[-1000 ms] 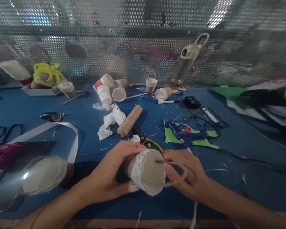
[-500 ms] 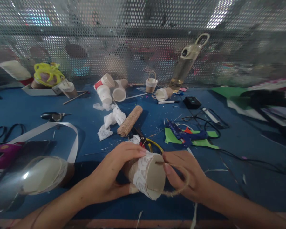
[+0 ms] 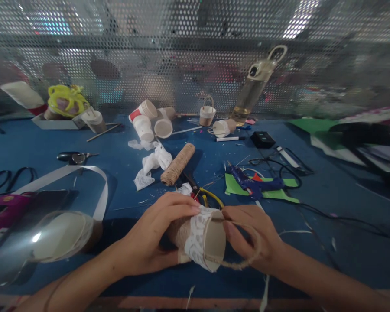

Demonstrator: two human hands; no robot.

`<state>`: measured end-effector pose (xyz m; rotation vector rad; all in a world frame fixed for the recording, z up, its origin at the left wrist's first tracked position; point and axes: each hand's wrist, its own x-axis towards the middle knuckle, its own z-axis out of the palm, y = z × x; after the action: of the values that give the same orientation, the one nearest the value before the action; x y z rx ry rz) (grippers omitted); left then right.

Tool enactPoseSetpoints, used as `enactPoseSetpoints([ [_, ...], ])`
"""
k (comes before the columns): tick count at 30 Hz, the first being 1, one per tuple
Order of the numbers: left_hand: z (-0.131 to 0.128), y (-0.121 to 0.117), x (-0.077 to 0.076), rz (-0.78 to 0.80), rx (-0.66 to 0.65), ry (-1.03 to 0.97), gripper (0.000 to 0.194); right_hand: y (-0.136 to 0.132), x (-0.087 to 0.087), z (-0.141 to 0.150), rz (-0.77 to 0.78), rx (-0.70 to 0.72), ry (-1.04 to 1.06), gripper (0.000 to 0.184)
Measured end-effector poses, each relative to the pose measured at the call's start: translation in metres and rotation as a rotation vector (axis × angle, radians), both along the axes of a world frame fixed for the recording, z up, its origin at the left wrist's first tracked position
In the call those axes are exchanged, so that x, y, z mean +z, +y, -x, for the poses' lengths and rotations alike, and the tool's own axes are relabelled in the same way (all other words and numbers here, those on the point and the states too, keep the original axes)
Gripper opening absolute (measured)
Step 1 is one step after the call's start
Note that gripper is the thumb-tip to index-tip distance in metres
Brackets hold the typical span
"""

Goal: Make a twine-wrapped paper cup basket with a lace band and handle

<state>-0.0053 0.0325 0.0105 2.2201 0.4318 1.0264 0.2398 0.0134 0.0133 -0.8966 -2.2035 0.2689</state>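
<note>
A paper cup [image 3: 196, 242] wrapped in brown twine, with white lace round its rim, lies tilted on its side with its mouth to the right. My left hand [image 3: 162, 229] grips the cup's body, thumb below and fingers above. A twine loop handle [image 3: 256, 245] arches out from the cup's mouth. My right hand [image 3: 251, 232] pinches this handle close to the upper rim. Just behind the cup are yellow-handled scissors [image 3: 211, 196], partly hidden, and a spool of twine [image 3: 178, 164].
To the right, a blue glue gun [image 3: 256, 184] rests on green paper [image 3: 229, 184]. Crumpled lace [image 3: 156, 162] lies behind my left hand. Small cups [image 3: 143, 128] and a water bottle [image 3: 251, 91] stand along the perforated screen. At left are a magenta device [image 3: 6, 212] and another cup [image 3: 60, 236].
The cup has turned slightly, so its mouth shows a little narrower. Both hands keep their hold in nearly the same place.
</note>
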Motion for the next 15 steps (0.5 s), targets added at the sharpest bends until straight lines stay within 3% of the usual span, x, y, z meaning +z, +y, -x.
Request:
enactPoseSetpoints([
  [3,0.0000,-0.0001,-0.0002,-0.002,0.002,0.007,0.062,-0.0006,0.0021,0.0010,0.027,-0.010,-0.015,0.023],
  [12,-0.0008,-0.0003,-0.0002,0.004,0.014,0.017,0.062,0.0004,-0.0012,0.0042,-0.117,-0.053,0.055,0.023],
  [15,-0.0010,-0.0012,-0.0004,0.034,0.023,0.017,0.061,0.0003,-0.0006,0.0029,-0.069,-0.040,0.045,0.022],
])
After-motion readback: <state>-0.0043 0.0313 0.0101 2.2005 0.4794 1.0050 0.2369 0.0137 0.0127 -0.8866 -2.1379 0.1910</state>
